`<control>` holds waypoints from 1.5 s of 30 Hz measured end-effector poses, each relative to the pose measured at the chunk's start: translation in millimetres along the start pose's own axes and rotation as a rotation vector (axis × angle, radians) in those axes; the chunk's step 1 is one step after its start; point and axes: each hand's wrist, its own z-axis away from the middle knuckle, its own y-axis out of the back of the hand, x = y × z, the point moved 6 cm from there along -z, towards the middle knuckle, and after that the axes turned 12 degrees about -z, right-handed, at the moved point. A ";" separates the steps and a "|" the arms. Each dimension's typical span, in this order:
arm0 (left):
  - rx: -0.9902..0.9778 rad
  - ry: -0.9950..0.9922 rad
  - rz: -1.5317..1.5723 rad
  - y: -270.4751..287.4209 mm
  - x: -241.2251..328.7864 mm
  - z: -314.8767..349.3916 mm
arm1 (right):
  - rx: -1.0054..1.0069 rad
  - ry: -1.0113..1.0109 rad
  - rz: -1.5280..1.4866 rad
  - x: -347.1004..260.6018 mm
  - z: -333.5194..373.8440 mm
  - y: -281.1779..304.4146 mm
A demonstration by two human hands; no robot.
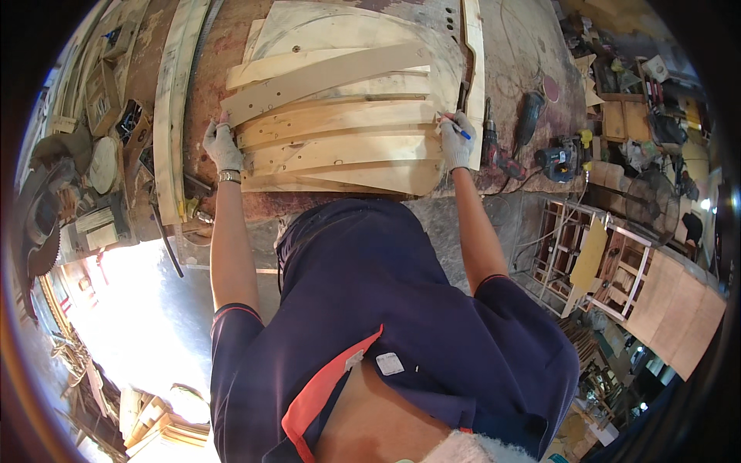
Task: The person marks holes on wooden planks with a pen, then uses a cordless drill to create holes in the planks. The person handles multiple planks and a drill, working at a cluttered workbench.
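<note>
Nearest in the head view is the person's own dark blue shirt (363, 262), with a pale fluffy cloth (482, 447) at the lower edge; beyond it the forearms reach over the near edge of a worn reddish counter (532, 38). The flat brown strip (332, 79) lies slantwise over a row of pale curved strips (340, 116), its left end closer to the counter's near edge than its right; the lowest pale pieces come right to that edge. The gloved left hand (224, 148) has its fingers drawn in at the brown strip's left end, apparently touching it, though whether they pinch it cannot be told. The gloved right hand (457, 143) is narrowed around a blue pen (465, 134), just beside the right ends of the pale strips. The brown strip looks thin and light, probably a stiff sheet with a little give along its length, so it should slide easily over the wood beneath; a fingertip near each end would likely steer it better than one grip in the middle. The pale strips look like solid wood, stiffer and somewhat heavier, perhaps rough enough at the edges to splinter, and best taken by both ends at once, on the long edges. A long pale plank (174, 116) runs along the left part of the counter, and a drill (502, 158) lies toward its right edge, beyond the right hand.
</note>
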 end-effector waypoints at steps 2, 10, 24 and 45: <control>-0.036 0.004 -0.019 -0.1 1.4 -1.1 | -0.016 0.041 0.007 -2.2 -3.8 -2.5; -0.027 -0.019 0.051 -2.5 -10.5 -3.1 | -0.120 -0.020 0.128 -2.9 -3.7 -4.7; -0.189 -0.181 0.954 76.6 171.2 24.5 | -0.633 0.479 0.474 -81.3 8.4 -169.2; -0.259 -0.425 1.451 238.6 291.1 164.8 | -0.919 0.719 0.551 -122.4 63.5 -181.0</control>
